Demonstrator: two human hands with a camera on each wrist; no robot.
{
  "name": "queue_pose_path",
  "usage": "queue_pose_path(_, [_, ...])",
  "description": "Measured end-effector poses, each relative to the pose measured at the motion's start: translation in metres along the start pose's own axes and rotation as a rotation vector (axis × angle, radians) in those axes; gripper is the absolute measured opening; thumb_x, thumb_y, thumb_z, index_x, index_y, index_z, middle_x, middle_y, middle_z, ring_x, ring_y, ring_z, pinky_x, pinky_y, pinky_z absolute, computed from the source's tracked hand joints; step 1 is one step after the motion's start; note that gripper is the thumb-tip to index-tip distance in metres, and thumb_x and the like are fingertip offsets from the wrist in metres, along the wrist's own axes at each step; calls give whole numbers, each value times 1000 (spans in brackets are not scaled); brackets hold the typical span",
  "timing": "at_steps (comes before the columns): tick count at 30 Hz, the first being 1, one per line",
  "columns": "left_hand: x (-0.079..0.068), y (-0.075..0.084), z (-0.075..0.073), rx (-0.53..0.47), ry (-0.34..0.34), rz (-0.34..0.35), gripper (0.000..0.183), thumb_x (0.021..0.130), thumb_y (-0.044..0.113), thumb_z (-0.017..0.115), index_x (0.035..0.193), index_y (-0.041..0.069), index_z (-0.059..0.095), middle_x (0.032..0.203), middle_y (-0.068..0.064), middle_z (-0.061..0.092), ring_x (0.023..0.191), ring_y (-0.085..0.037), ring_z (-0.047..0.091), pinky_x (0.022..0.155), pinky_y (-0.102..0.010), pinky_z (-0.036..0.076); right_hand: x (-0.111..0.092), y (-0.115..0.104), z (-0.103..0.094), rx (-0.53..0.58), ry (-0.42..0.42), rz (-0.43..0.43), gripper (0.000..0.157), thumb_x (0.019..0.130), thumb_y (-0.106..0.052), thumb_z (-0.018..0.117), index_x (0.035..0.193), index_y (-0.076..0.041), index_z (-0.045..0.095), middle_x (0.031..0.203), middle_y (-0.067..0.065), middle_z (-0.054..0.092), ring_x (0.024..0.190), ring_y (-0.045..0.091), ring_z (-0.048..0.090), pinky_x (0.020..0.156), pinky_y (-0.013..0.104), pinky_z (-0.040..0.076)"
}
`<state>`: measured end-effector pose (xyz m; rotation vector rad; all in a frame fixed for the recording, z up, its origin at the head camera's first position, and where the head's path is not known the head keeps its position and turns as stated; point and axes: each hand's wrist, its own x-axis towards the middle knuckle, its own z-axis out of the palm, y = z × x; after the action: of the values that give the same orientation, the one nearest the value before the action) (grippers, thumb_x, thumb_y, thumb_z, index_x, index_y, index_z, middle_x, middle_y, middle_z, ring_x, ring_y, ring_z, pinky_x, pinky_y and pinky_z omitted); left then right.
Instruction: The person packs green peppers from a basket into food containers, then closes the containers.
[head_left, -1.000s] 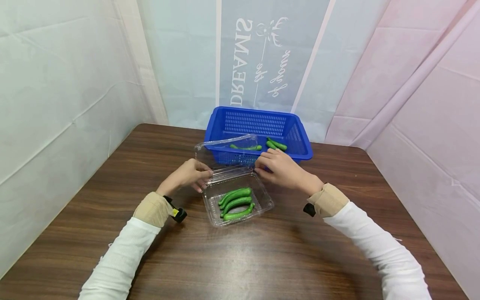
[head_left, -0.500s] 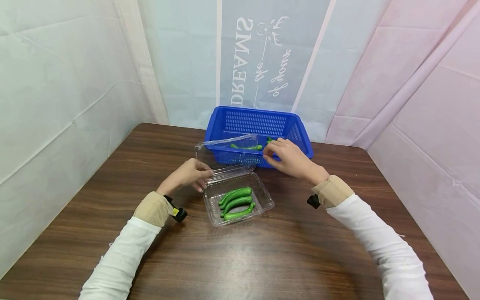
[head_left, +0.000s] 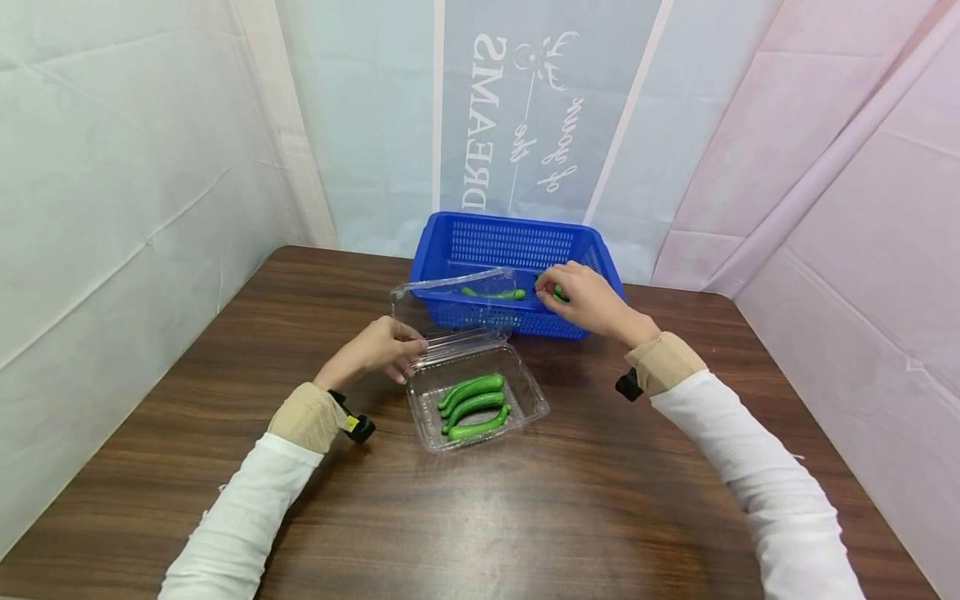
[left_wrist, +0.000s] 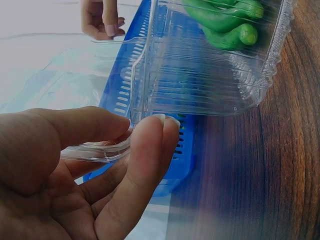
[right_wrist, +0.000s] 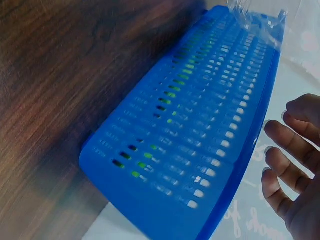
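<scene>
One left hand, yours, lower left of the left wrist view, thumb and fingers pinching an edge of a clear plastic container. Container: upper right, ridged walls, beaded rim. Green vegetables, smooth, curved, close together inside it, cropped by the top. One blue basket, slotted, beyond, partly seen through the plastic. Your right hand, top left, apart from your left. One tabletop, brown wood grain, right.

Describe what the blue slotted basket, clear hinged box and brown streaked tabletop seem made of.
Blue slotted basket: probably moulded plastic, smooth with a slight sheen; even colour, regular slots.
Clear hinged box: likely thin plastic, glossy; ridges catch light, and the basket shows through.
Brown streaked tabletop: wood or wood-look laminate, semi-gloss; grain and soft glare leave it open.
</scene>
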<state>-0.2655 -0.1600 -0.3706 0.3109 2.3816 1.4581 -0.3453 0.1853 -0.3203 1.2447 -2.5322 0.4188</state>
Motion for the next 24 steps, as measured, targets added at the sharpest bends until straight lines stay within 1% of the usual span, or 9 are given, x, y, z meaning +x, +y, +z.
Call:
queue_pose_path(3, [0, 0, 0, 2, -4, 3, 31, 102, 10, 57, 121, -14, 61, 86, -19, 69, 63, -18, 68, 59, -41, 63, 3, 7, 0, 3, -7, 41, 12, 97, -11, 64, 106, -4, 69, 95, 8, 67, 90, 30, 59, 78, 44, 51])
queue_pose_path(9, [0, 0, 0, -5, -9, 4, 31, 102, 9, 56, 121, -15, 61, 85, -19, 69, 63, -18, 67, 57, -38, 63, 7, 24, 5, -9, 8, 105, 8, 96, -8, 64, 103, -4, 68, 94, 9, 67, 89, 27, 57, 78, 45, 50])
queue_pose_path(15, [0, -1, 0, -2, -11, 6, 31, 102, 9, 56, 121, -15, 61, 83, -18, 69, 62, -18, 67, 57, -38, 63, 11, 41, 12, -3, 0, 152, 12, 95, -6, 63, 104, 1, 68, 96, 13, 67, 92, 33, 58, 82, 49, 49])
queue_pose_path(20, [0, -1, 0, 0, -7, -3, 32, 102, 10, 56, 122, -15, 60, 84, -18, 69, 62, -17, 67, 59, -40, 63, 17, 50, 14, 16, -22, 190, 15, 95, -5, 62, 105, 3, 69, 97, 16, 68, 93, 33, 61, 87, 52, 49])
queue_pose_path(24, [1, -2, 0, 1, -3, -7, 32, 102, 10, 57, 122, -15, 60, 85, -19, 69, 62, -17, 67, 59, -39, 63, 21, 57, 16, 19, -61, 237, 17, 94, -4, 62, 107, 4, 70, 101, 19, 68, 95, 33, 63, 92, 54, 47])
